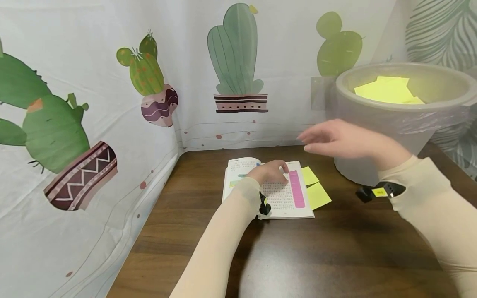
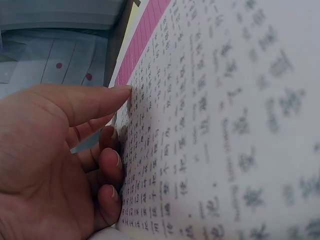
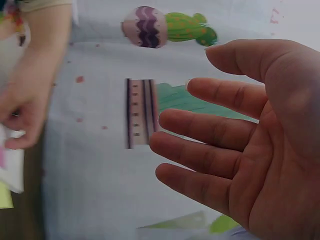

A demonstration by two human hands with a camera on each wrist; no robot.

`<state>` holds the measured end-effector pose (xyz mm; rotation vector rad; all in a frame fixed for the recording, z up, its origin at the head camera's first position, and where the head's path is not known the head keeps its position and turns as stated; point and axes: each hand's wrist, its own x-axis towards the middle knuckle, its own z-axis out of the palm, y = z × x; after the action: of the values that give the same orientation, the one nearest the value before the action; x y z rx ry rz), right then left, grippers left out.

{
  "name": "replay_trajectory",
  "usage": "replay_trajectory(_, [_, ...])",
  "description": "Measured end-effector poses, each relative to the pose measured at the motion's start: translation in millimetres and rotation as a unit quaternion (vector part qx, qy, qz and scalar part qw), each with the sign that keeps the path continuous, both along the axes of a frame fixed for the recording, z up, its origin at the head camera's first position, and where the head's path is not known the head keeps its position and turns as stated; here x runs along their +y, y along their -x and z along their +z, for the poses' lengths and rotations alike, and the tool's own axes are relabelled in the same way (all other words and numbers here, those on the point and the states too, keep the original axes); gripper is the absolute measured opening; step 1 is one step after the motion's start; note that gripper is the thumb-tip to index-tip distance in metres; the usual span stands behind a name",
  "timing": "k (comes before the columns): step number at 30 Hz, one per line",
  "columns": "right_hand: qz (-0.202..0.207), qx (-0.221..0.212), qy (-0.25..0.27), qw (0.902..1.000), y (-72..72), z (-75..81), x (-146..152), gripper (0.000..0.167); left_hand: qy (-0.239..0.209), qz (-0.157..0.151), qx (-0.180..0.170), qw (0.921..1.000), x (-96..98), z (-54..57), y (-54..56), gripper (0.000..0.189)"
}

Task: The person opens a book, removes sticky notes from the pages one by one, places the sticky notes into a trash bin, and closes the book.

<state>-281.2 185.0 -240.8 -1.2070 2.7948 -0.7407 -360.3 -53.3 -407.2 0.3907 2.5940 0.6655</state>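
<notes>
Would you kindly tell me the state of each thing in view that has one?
Book: open, on the table.
Loose notes: at the book's right edge.
Bin: upright, uncovered.
Binned papers: overlapping.
Left grip: bent, at the page.
Right grip: raised, extended, empty.
Cloth: hanging, creased.

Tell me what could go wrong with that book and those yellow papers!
Maybe the book's page could crease or flip: the left hand is touching the open book.

The yellow papers by the book's right edge could get bumped or slide if the book shifts.

The right hand is in the air close to the bin, so a careless swing might knock it.
</notes>
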Motion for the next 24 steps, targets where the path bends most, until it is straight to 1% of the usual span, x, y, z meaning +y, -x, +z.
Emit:
replay_trajectory(5, [0.013,-0.033,0.021,0.9992,-2.1,-47.6,0,0.032,0.006,0.005,0.000,1.0000,0.5,0.4,1.1,0.030])
replay_trajectory(7, [0.025,-0.044,0.027,0.9983,-4.0,-66.7,-2,0.031,0.007,0.006,0.002,1.0000,0.8,-0.1,1.6,0.031])
replay_trajectory(9, [0.035,-0.057,0.030,0.9973,-6.8,-84.2,-4,0.031,0.007,0.003,0.006,1.0000,1.0,-1.0,1.7,0.031])
replay_trajectory(12, [0.032,-0.080,0.023,0.9960,-11.4,-107.2,-7,0.033,0.007,-0.005,0.016,0.9998,1.4,-2.1,1.3,0.031])
replay_trajectory(15, [0.015,-0.102,0.019,0.9945,-18.3,-126.0,-9,0.036,0.005,-0.012,0.023,0.9997,2.0,-3.0,0.3,0.030])
replay_trajectory(19, [-0.022,-0.128,0.014,0.9914,-29.1,-147.4,-14,0.042,0.001,-0.016,0.024,0.9996,1.0,-4.3,-0.9,0.030])
replay_trajectory(22, [-0.043,-0.126,0.006,0.9911,-36.2,-158.9,-17,0.045,0.001,-0.015,0.026,0.9995,0.4,-4.7,-0.9,0.030])
replay_trajectory(24, [-0.053,-0.120,0.004,0.9914,-40.1,-163.6,-19,0.046,0.001,-0.013,0.027,0.9996,0.3,-4.9,-0.3,0.030])
